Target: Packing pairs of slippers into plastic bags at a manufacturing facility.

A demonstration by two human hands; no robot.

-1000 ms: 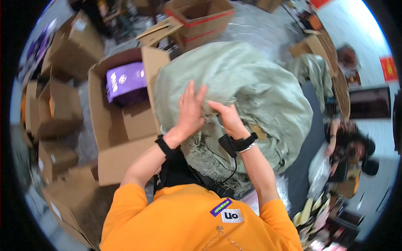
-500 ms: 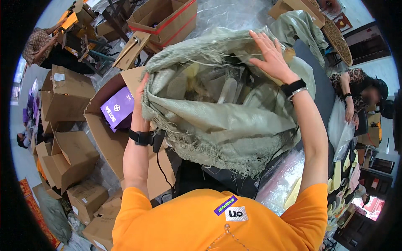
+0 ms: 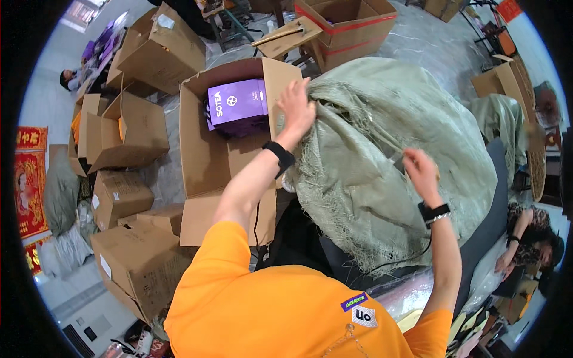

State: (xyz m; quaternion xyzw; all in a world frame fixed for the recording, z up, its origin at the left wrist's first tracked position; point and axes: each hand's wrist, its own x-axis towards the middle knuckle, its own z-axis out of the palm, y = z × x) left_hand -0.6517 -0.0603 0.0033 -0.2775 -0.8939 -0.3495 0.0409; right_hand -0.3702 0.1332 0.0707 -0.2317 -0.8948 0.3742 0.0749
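A large grey-green woven sack [image 3: 412, 107] with a frayed rim lies on a dark surface in front of me. At its left corner, my left hand [image 3: 296, 110] is closed on the bunched rim. My right hand [image 3: 422, 172] has its fingers curled on the rim near the middle of the sack. Between my hands the mouth is folded nearly closed, so the contents are hidden. Just left of the sack stands an open cardboard box [image 3: 200, 149] with a purple box [image 3: 239, 101] inside.
Several cardboard boxes [image 3: 134, 256] stand on the floor at the left. A red-taped carton [image 3: 352, 42] and a small wooden stool [image 3: 289, 37] are at the back. Another person [image 3: 525, 238] sits at the right, near clear plastic wrapping [image 3: 400, 295].
The sack's mouth was spread wide, showing plastic-wrapped contents; now it is folded over. My right hand went from flat to curled on the rim. The view has turned leftward.
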